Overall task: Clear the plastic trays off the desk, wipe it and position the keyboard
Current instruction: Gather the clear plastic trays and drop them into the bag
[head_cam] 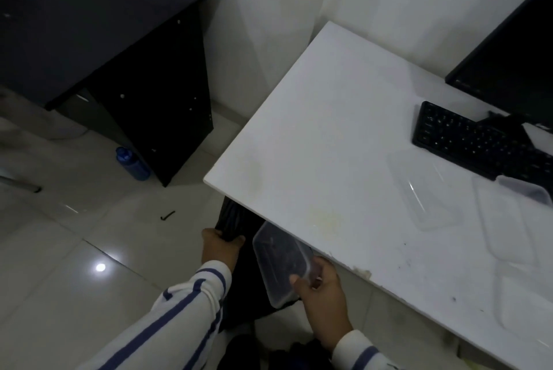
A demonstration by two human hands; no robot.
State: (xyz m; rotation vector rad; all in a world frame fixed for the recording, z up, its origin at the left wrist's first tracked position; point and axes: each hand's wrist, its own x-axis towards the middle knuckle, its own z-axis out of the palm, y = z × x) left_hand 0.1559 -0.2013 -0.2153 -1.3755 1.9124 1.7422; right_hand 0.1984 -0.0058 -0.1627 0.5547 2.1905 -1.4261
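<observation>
Below the near-left edge of the white worktop [329, 130], the right hand [324, 294] pinches one corner of a plastic tray [279, 265], thumb on top, and holds it tilted. Just left of the tray, the left hand [218, 248] grips the gathered rim of a black bag [236, 223]. The smudged worktop carries more clear trays [425, 193] at the right and a black keyboard [466, 139] beyond them, before a dark monitor [514, 55]. Glossy pale floor tiles [74, 250] stretch left to a black desk [104, 25], a blue bottle [133, 164] at its foot. The held tray is translucent, rectangular and round-cornered.
</observation>
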